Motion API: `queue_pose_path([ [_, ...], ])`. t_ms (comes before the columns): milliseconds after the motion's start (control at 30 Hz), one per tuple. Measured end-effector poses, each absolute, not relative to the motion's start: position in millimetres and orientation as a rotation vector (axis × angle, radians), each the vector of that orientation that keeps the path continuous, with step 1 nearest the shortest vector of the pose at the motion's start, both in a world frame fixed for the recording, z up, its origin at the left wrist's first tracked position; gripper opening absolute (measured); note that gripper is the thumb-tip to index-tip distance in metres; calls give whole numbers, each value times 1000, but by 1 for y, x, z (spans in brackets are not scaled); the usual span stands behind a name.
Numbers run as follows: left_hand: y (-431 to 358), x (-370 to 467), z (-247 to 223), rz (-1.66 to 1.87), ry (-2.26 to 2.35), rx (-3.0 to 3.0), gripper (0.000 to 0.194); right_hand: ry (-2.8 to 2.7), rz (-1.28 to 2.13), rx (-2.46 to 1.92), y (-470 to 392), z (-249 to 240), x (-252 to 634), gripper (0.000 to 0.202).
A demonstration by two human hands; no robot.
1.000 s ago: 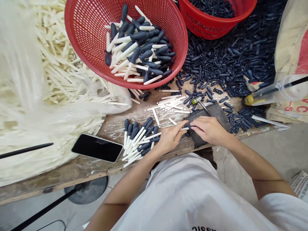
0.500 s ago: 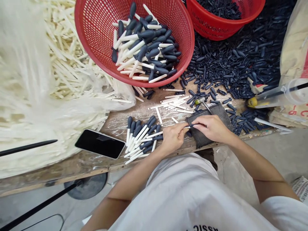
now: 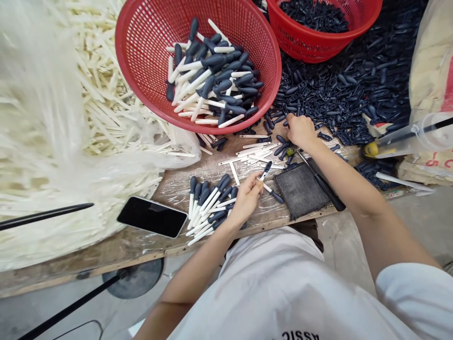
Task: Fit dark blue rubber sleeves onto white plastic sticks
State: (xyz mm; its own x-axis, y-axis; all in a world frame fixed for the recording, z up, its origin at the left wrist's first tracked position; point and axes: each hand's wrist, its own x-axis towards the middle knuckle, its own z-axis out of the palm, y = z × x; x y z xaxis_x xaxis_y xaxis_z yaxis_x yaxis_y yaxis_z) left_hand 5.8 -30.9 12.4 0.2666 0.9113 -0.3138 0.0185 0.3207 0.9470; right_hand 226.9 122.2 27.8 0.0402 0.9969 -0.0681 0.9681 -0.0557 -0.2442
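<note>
My left hand is closed round a white strip with a dark handle piece at its upper end. Just right of its fingers, another dark-handled white piece lies near the dark pad. My right hand reaches to the edge of the dark handle pile, fingertips pressed together at a small dark handle piece. Beneath my right forearm, a hammer rests across the pad. Loose white strips lie between my hands. Finished-looking white sticks with dark handles are heaped left of my left hand.
A red basket holds many dark-handled sticks; a second red basket holds dark parts. Pale strips in plastic fill the left. A phone lies near the front edge. A clear tube and sack are at right.
My right hand has left my left hand and moved up to the dark pile. My left hand has tilted its piece upright, showing the dark end. The hammer's black handle has come into view.
</note>
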Motion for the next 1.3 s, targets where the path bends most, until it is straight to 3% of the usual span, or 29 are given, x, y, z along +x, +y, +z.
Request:
queue_pose_path([
  [133,-28,7,18,747,1104,747,40,-1961,736,-1759,81,55,214,33],
  [233,-26,10,21,754,1106,758,40,-1788,1236,-1436,35,71,207,21],
  [300,-27,14,22,767,1093,844,41,-1675,1347,-1354,8,74,204,19],
  [667,-47,23,26,890,1205,1798,22,-1576,817,-1466,-55,64,205,8],
  [800,-49,18,26,944,1112,2009,25,-1540,1013,-1461,-58,69,208,25],
  [900,-49,15,26,929,1050,2052,23,-1611,1161,-1457,-58,73,210,18],
  [1100,-52,9,21,836,1035,1932,23,-1882,1081,-1505,-50,76,213,15],
  [1233,-55,4,20,554,1200,1735,30,-2170,516,-1960,-27,68,230,28],
  [1300,-54,3,20,465,1269,1654,21,-2248,212,-2254,-16,62,238,32],
])
